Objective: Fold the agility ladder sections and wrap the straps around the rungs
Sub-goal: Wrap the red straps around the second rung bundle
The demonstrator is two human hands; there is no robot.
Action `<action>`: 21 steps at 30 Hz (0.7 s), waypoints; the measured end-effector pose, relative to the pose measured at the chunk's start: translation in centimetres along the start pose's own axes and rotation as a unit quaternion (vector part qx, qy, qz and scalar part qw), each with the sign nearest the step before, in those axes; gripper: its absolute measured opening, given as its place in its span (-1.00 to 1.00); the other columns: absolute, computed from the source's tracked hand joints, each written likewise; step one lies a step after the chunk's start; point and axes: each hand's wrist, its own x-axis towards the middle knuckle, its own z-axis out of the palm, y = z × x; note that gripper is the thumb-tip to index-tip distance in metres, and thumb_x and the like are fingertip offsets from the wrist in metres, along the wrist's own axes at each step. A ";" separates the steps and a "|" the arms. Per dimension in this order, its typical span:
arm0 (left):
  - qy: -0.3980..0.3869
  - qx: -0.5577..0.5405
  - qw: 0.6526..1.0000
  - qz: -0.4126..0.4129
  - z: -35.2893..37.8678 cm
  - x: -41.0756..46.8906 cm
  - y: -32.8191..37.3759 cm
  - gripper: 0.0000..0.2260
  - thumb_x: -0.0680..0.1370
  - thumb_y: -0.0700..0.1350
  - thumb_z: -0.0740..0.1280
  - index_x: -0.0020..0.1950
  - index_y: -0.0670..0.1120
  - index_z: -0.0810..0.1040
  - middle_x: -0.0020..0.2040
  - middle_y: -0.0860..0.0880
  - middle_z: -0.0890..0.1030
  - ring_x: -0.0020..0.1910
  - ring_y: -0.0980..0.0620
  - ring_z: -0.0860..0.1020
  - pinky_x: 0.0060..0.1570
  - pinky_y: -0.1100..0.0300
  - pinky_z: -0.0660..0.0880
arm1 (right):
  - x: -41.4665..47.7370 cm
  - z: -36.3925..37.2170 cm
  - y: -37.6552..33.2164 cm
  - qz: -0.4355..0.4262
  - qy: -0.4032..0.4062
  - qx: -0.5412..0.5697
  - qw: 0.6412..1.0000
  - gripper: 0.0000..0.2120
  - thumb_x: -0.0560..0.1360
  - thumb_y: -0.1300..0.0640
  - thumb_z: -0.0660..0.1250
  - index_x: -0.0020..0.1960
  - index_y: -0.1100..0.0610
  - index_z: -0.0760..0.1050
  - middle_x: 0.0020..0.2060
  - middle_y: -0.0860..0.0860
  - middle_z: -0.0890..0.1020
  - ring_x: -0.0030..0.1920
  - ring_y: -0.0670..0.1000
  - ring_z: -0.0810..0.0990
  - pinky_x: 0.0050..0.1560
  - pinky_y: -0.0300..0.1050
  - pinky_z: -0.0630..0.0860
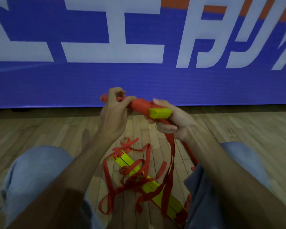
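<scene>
I hold a bundle of yellow rungs (pixel 159 112) in front of me, its middle wound in red strap (pixel 139 105). My right hand (pixel 173 122) grips the bundle's yellow end, and a length of strap (pixel 171 146) hangs from that hand to the floor. My left hand (pixel 113 111) grips the bundle's left part, with a strap end sticking out past its fingers. On the floor between my knees lies a second stack of yellow rungs (pixel 130 164) under a tangle of loose red straps (pixel 137 179).
I sit on a wooden plank floor (pixel 40 129) with my knees in light blue trousers (pixel 38 164) on either side. A blue banner with large white characters (pixel 139 76) stands upright just ahead, its lower edge on the floor.
</scene>
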 end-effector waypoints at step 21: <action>-0.115 -0.344 0.855 -0.371 -0.2 0.3 1.0 -0.85 0.48 -0.10 0.46 -0.01 -0.11 0.60 -0.08 -0.07 0.70 -0.07 -0.06 0.67 0.03 -0.05 0.59 | 2.8 -2.2 2.0 -0.347 0.276 -0.425 0.789 -0.85 0.59 0.13 0.25 -0.15 0.09 0.46 -0.33 -0.16 0.52 -0.28 -0.12 0.46 -0.19 -0.23 0.35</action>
